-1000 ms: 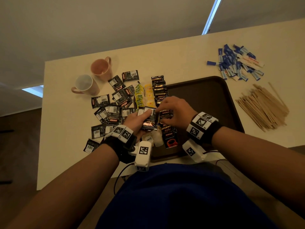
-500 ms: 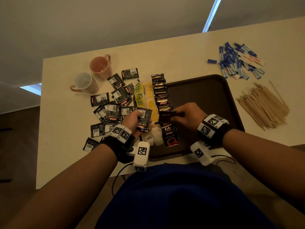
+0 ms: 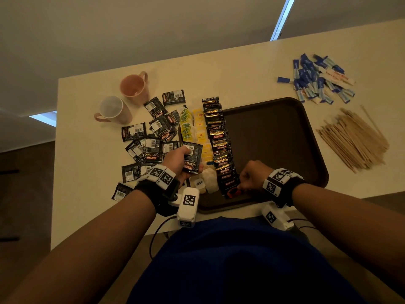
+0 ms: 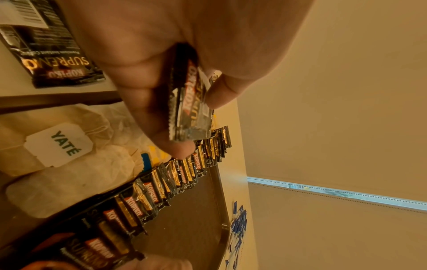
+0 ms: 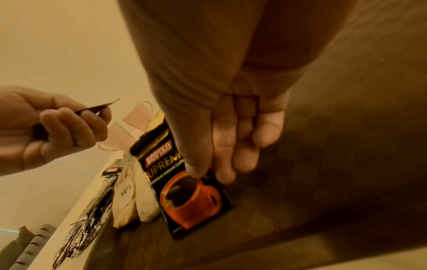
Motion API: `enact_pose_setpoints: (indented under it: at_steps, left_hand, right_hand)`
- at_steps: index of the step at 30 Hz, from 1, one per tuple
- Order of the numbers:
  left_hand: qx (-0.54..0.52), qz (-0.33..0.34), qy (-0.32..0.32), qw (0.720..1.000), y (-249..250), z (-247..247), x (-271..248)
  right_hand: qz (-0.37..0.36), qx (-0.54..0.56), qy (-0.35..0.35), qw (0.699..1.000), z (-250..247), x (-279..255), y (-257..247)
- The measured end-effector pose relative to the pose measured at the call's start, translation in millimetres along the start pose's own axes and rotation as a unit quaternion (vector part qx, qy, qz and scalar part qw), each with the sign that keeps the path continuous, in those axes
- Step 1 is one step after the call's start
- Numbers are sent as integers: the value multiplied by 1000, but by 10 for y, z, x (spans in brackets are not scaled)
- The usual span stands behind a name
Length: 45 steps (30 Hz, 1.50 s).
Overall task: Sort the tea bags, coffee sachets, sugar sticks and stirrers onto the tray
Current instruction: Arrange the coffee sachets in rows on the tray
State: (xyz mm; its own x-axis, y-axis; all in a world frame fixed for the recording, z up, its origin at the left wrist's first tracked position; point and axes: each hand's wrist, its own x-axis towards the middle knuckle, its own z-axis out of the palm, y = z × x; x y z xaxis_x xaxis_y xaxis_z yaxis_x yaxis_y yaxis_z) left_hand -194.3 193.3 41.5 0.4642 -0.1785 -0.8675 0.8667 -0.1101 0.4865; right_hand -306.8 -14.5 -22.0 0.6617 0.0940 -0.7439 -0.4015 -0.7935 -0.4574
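My left hand [image 3: 182,163] grips a small stack of black coffee sachets [image 3: 192,156] just above the tray's left edge; the left wrist view shows the stack [image 4: 189,102] edge-on between thumb and fingers. My right hand [image 3: 249,178] is at the near end of the sachet row [image 3: 219,139] on the brown tray [image 3: 274,132]. There my thumb and fingers [image 5: 224,171] pinch the nearest sachet [image 5: 191,201], the one with the orange cup picture, as it lies flat on the tray. Yellow and green tea bags [image 3: 197,128] lie in rows left of the sachets.
More loose sachets [image 3: 151,137] are scattered on the table left of the tray, near two mugs [image 3: 133,86]. White tagged tea bags [image 3: 203,183] sit at the tray's near left corner. Blue sugar sticks [image 3: 315,80] and wooden stirrers [image 3: 350,139] lie right of the tray.
My right hand took one sachet from the stack in my left hand and carried it toward me to the near end of the row. The left hand stayed roughly put.
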Motion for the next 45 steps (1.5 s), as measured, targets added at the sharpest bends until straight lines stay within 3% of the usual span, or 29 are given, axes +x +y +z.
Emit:
enact_pose_setpoints:
  at_steps: [6, 23, 28, 32, 39, 45]
  left_hand:
    - [5, -4, -4, 1000, 17, 11, -8]
    - [22, 3, -2, 1000, 30, 14, -18]
    - [72, 18, 10, 997, 42, -1, 39]
    - [90, 35, -6, 995, 39, 1, 67]
    - [52, 51, -39, 997, 36, 66, 30]
    - [102, 38, -80, 991, 68, 56, 7]
  right_hand:
    - [-5, 3, 25, 1000, -40, 55, 32]
    - [-20, 6, -18, 1000, -18, 79, 43]
    - [-3, -5, -20, 1000, -123, 42, 77]
    - [-23, 3, 73, 997, -279, -77, 0]
    - [-234, 63, 257, 936, -395, -118, -405]
    - [-322, 60, 304, 895, -380, -73, -561]
